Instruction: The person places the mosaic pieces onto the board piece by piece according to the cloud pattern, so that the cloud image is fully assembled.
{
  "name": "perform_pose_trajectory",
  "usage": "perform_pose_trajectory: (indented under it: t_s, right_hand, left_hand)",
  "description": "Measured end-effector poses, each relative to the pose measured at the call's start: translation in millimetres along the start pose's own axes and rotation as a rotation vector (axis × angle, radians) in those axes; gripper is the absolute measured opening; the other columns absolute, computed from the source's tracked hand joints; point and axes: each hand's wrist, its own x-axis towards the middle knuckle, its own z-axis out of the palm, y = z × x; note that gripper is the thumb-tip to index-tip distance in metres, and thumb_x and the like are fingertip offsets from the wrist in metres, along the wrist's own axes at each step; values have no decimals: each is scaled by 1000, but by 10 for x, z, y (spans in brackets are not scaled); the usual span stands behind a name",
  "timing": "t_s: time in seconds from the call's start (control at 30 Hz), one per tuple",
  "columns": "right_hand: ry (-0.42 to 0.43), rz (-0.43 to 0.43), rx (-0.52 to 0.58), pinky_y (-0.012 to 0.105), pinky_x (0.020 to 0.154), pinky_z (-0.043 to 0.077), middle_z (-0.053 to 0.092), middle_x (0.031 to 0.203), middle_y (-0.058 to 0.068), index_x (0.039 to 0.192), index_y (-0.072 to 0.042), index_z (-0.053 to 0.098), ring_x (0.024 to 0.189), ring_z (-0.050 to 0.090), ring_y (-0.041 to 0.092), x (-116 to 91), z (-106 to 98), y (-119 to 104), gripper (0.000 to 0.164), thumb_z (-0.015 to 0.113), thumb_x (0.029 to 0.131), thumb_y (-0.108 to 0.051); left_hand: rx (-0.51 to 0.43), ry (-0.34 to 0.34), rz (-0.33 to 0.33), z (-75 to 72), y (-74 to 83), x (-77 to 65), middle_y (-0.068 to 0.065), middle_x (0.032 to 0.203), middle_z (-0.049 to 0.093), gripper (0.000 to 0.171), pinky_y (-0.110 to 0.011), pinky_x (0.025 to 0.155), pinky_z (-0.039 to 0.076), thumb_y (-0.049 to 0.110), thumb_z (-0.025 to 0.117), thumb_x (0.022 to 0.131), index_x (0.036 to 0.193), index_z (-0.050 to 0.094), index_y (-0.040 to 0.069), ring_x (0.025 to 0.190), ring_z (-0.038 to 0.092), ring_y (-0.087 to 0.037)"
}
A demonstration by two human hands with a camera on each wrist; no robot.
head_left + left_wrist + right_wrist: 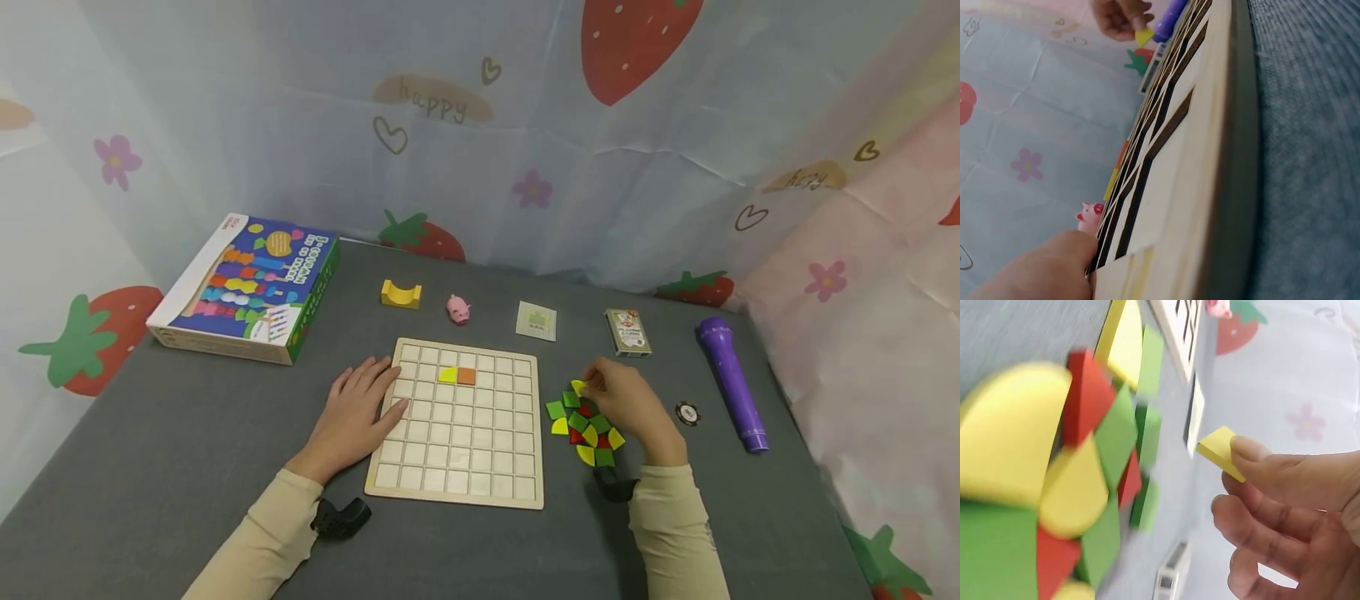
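A pale wooden grid board [454, 492] lies on the dark cloth, with a yellow tile [447, 375] and an orange tile [467, 377] side by side in its upper cells. On the board's left edge rests my left hand [358, 417], fingers spread. My right hand [626, 404] pinches a yellow quarter-round tile [1219, 450] between thumb and index finger, lifted above the pile. Beneath and beside it lie several loose green, red and yellow tiles [1116, 428], right of the board.
Behind the board are a yellow arched block [401, 295], a pink pig figure [458, 309], a small card [536, 322] and a playing-card box [628, 332]. A purple tube [733, 385] and round chip [687, 413] lie at right; a game box [247, 287] sits back left.
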Motion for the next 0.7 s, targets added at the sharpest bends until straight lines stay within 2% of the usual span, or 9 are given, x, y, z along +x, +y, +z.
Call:
perform_pose_trajectory:
  t_s: [0.27,0.53,0.7]
  right_hand:
    - [-9,-59,43,39,76,55,67,97,8,105,-4,64,87,63,22,233,184,-410,15,64,92,-9]
    - [-26,-117,97,32,66,51,66,93,6,102,-6,65,77,61,17,460,399,-703,12,64,92,-12]
    - [-34,-102,128,31,63,49,66,90,5,99,-7,65,74,59,15,537,502,-793,9,64,92,-13]
  left_hand:
    - [69,86,23,-18,-47,-32,-13,142,50,43,-55,110,29,34,54,97,135,57,12,135,40,-32]
    - [43,86,26,11,-67,-18,-12,142,49,42,-56,110,28,35,52,98,135,56,14,135,39,-32]
    - [44,83,22,18,-64,-11,-11,142,49,42,-56,110,27,35,53,98,134,56,14,136,39,-32]
